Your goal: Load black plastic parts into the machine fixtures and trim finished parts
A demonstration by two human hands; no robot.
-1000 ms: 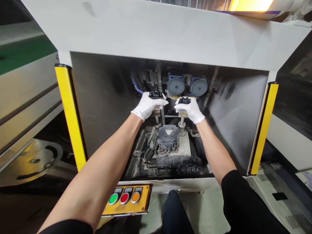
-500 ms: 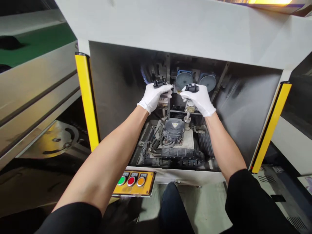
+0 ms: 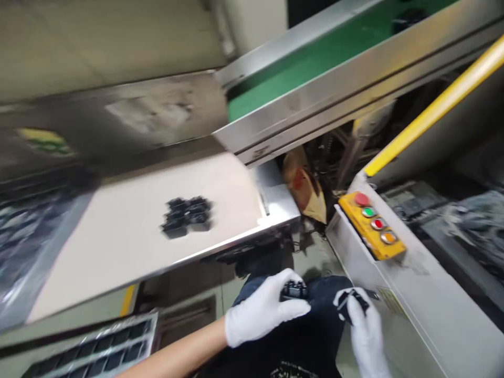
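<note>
Both my hands wear white gloves and are low in the view, over my lap. My left hand (image 3: 262,312) grips a small black plastic part (image 3: 294,289) by its side. My right hand (image 3: 364,328) holds a second small black part (image 3: 352,301). On a pale metal table (image 3: 118,247) up and to the left lies a cluster of several similar black parts (image 3: 186,215). The picture is blurred from head motion.
A yellow control box (image 3: 374,227) with red, green and orange buttons sits on the grey machine edge at right. A green conveyor belt (image 3: 334,50) runs behind. A yellow post (image 3: 433,110) slants at upper right. A dark tray with slots (image 3: 90,352) sits at lower left.
My hands have come out of the machine bay and dropped to my lap, each with a black part. My head has turned left, toward the table and conveyor.
</note>
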